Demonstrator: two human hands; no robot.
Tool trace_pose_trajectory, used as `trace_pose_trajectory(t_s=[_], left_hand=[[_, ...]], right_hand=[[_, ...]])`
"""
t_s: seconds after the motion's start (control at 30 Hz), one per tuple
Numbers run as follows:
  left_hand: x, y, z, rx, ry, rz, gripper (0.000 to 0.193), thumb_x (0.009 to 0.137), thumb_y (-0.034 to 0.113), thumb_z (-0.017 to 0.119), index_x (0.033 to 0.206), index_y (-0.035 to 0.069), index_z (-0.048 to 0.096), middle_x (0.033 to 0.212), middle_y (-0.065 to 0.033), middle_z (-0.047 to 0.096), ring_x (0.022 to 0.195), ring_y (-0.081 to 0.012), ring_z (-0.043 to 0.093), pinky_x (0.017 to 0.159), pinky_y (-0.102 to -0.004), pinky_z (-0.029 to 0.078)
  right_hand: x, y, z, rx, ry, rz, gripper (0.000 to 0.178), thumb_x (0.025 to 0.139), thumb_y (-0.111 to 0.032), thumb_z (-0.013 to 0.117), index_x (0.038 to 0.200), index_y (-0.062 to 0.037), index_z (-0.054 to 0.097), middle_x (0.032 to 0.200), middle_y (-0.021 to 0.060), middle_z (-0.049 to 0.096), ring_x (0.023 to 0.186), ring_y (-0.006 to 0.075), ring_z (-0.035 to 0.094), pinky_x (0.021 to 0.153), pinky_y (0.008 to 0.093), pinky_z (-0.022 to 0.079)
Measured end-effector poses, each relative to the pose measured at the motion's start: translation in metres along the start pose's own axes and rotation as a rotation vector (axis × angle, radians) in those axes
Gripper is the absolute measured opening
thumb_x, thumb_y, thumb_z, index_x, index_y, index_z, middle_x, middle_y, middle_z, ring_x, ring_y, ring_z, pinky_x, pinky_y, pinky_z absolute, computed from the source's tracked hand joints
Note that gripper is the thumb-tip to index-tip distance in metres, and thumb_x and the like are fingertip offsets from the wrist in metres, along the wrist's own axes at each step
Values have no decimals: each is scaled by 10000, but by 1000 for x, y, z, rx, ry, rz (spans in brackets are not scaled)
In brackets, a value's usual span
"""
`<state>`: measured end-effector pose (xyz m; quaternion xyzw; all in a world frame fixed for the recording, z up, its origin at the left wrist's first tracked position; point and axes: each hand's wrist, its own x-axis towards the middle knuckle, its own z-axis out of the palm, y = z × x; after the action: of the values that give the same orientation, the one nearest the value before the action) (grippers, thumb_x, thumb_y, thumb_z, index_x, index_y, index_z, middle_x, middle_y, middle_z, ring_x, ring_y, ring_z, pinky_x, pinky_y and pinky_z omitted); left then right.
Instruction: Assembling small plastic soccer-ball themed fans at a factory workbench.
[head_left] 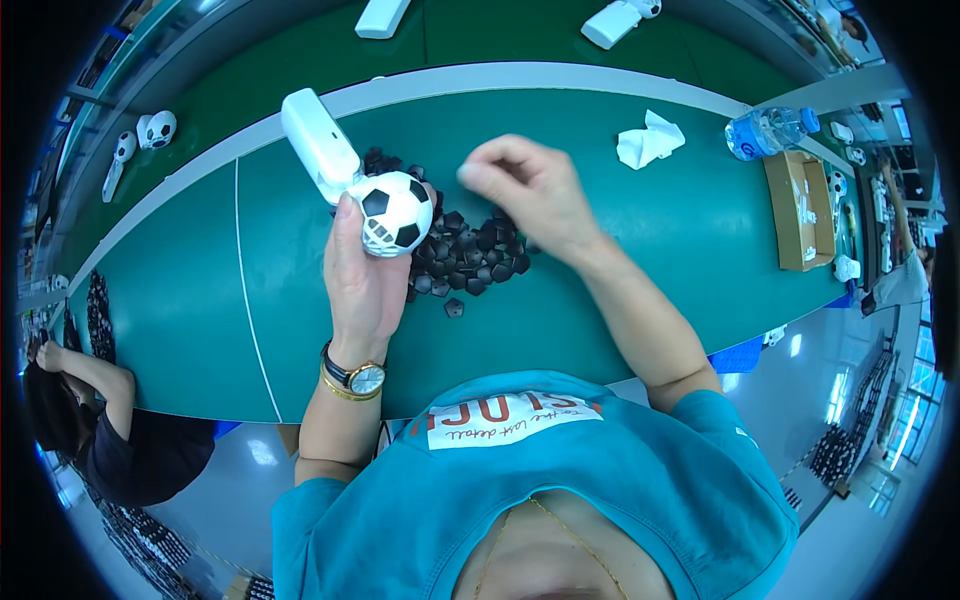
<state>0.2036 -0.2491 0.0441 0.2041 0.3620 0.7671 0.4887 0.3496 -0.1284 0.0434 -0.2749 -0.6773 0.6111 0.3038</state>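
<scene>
While left fingers (346, 222) hold ball (397, 214), right fingers (490, 183) curl, grip unclear, inside table rim (520, 76).

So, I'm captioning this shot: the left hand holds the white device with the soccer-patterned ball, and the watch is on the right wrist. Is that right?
Not quite: the watch is on the left wrist, as the head view shows. The left hand does hold the white device with a soccer-patterned ball.

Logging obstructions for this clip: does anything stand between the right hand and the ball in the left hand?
Nothing visible blocks the right hand from the ball; the black pieces lie on the table below.
</scene>
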Motion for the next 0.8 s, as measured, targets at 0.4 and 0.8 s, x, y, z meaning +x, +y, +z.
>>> trace_pose_trajectory(t_s=[0.4,0.8], left_hand=[[5,-4,-15,-45,-13,-4,410,1015,346,377,1236,7,442,1161,-138,578,1072,-265,588,963,-441,463],[2,13,-14,-40,-18,6,403,1020,333,384,1284,29,390,1173,-112,558,1052,-172,584,907,-345,491]], right_hand=[[11,-7,-40,-932,-145,-106,110,787,-121,676,829,-35,622,803,117,592,737,301,590,650,403,457],[22,-16,-33,-714,-269,31,100,812,-75,653,814,7,597,720,80,607,621,169,572,565,317,453]])
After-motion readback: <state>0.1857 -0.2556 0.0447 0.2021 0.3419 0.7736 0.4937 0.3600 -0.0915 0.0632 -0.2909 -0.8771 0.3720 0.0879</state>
